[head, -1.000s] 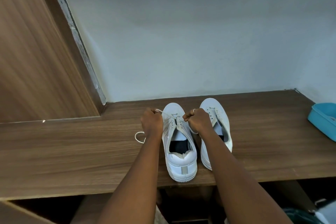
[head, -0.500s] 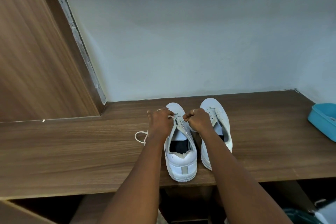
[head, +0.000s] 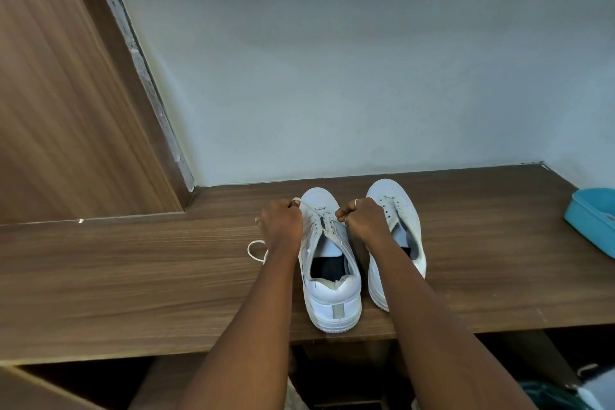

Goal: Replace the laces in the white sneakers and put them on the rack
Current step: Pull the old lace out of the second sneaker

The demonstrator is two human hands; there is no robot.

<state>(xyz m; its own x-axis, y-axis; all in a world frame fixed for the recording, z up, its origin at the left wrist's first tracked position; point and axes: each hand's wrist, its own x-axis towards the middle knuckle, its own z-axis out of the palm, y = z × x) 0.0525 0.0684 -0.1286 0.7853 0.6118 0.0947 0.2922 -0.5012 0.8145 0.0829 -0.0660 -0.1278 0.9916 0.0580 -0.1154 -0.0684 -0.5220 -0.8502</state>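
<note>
Left hand (head: 281, 222) and right hand (head: 365, 220), both tight fists on the lace (head: 305, 206) of the near sneaker (head: 334, 296).

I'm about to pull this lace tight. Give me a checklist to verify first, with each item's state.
1. Left hand grips the lace: ok.
2. Right hand pinches it at the eyelets: ok.
3. Left sneaker flat on the shelf: ok.
4. Slack loop lies free beside the left wrist: ok.
5. Lace through every eyelet: cannot tell, hands hide them.
6. Right sneaker laced: not ok, visible eyelets bare.
</note>
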